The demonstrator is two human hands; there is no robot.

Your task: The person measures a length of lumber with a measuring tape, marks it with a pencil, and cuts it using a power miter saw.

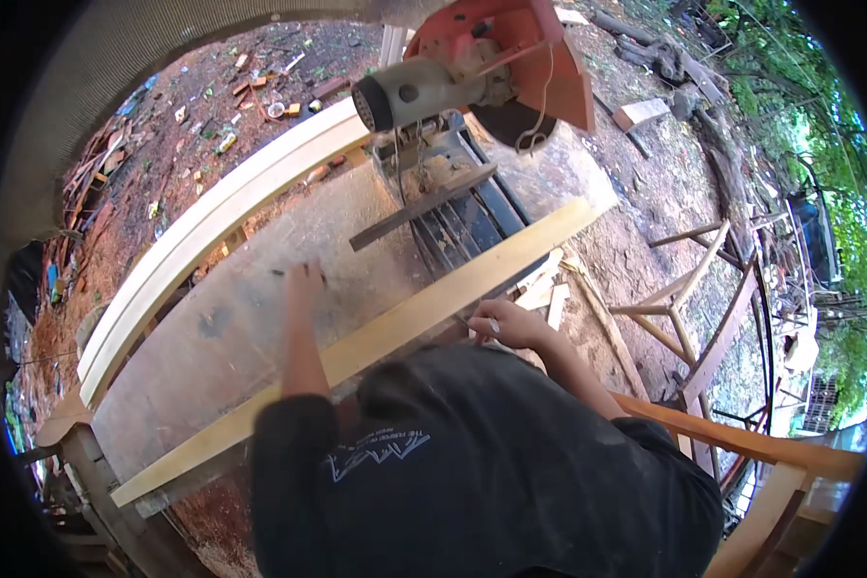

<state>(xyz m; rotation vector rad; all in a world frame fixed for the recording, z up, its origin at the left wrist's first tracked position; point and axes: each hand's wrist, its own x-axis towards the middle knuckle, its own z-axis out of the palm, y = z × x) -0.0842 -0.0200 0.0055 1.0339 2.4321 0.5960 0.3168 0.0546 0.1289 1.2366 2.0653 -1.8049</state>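
A long pale wooden board [433,294] lies slantwise along the near side of a dusty metal-topped bench [212,308]. Past the board, over the bench top, is my left hand [305,281]; motion smears its fingers. Just left of it shows a small dark object [277,273], too small to name. My right hand [506,324] is at the near edge of the board, right of the middle, with its fingers curled closed. A small white spot shows at these fingers, and I cannot make out what they hold, if anything.
A power saw with a grey motor [409,93] and red guard [573,77] stands beyond the board. A dark wooden bar [424,205] lies by its base. Pale lumber [212,212] runs along the bench's far side. Wooden frames [684,289] and offcuts [549,289] are at right.
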